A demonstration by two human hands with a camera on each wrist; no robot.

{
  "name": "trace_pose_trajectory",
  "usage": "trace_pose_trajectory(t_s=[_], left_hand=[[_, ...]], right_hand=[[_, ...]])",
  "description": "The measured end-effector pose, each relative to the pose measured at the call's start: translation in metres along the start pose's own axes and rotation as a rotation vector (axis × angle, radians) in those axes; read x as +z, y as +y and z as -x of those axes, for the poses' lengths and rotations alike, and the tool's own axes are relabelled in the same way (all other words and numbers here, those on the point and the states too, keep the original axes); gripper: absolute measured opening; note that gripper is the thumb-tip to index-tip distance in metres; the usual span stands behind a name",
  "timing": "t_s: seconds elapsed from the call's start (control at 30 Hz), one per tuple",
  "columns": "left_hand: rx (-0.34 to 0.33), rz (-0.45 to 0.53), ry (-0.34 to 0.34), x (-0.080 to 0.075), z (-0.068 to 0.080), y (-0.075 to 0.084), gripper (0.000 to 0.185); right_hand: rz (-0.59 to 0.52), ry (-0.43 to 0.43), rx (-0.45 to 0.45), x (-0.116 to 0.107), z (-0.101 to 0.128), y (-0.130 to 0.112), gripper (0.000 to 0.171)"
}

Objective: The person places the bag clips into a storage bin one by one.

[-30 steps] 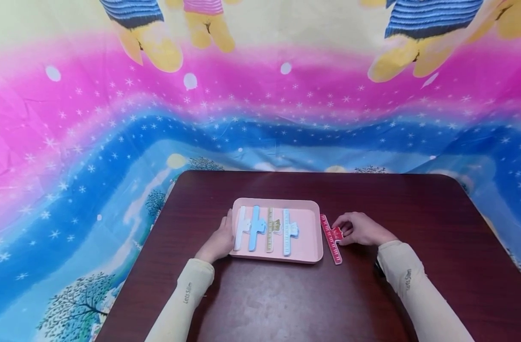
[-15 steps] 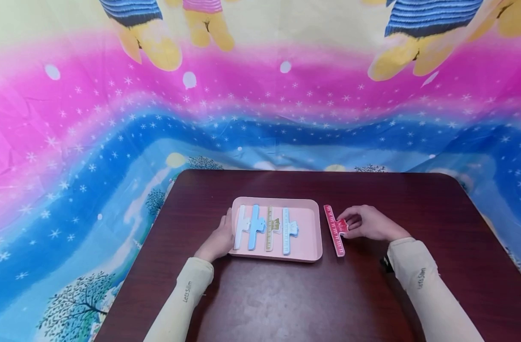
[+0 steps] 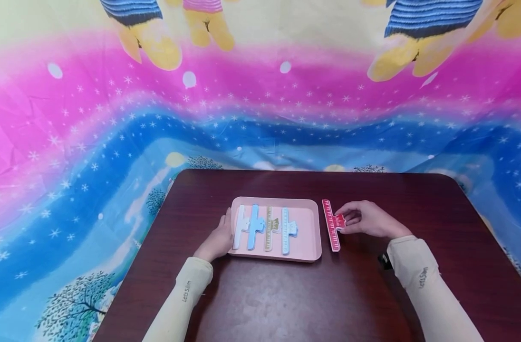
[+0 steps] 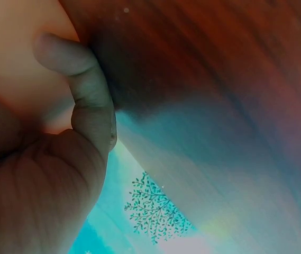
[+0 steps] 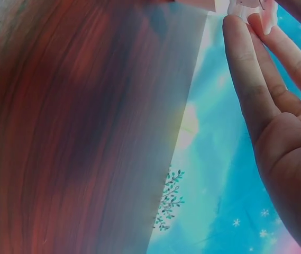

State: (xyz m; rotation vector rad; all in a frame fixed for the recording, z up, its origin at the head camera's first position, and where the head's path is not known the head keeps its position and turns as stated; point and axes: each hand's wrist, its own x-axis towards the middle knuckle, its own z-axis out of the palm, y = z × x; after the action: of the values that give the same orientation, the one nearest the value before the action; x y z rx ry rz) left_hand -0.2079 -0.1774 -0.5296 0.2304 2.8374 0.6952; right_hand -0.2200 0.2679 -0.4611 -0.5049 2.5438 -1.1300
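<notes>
A pink tray lies on the table with several long T-shaped clips in a row: a white clip, a blue clip, a gold clip and a pale blue clip. My left hand holds the tray's left side; in the left wrist view a bent digit overlaps the tray rim. Just right of the tray, my right hand pinches the tab of a red clip with a white piano-key pattern. The clip stands nearly parallel to the others, slightly slanted.
The dark brown table has rounded far corners. Behind it hangs a colourful printed backdrop, reaching down both sides. A small black object shows at the right cuff.
The right hand has shifted the red clip away from the near side and a little right, then slightly back toward the tray, turning it straighter. Left hand and tray have stayed put.
</notes>
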Motion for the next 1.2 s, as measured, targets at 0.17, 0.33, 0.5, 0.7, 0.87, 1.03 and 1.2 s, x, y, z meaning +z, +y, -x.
trace_pose_trajectory(t_s=[0.17,0.33,0.5,0.7,0.87,1.03,1.2], left_hand=[[-0.01,0.008,-0.009,0.0,0.001,0.0,0.074],[0.001,0.011,-0.009,-0.001,0.002,-0.001,0.075],[0.014,0.01,-0.003,-0.001,0.002,-0.002,0.076],[0.017,0.008,0.005,-0.001,0.001,-0.002,0.075],[0.015,0.003,0.007,0.0,0.002,0.0,0.075],[0.021,-0.003,0.019,0.0,0.002,0.002,0.073],[0.031,-0.012,0.025,-0.001,0.001,0.001,0.072]], right_hand=[[0.003,-0.002,0.004,0.004,-0.003,-0.007,0.048],[0.033,0.008,0.015,0.007,-0.006,-0.012,0.045],[0.051,0.014,-0.005,0.01,-0.011,-0.017,0.044],[0.068,0.018,0.014,0.015,-0.017,-0.023,0.044],[0.098,0.036,0.034,0.019,-0.021,-0.026,0.043],[0.103,0.045,0.061,0.024,-0.023,-0.028,0.042],[0.11,0.042,0.061,0.027,-0.027,-0.032,0.044]])
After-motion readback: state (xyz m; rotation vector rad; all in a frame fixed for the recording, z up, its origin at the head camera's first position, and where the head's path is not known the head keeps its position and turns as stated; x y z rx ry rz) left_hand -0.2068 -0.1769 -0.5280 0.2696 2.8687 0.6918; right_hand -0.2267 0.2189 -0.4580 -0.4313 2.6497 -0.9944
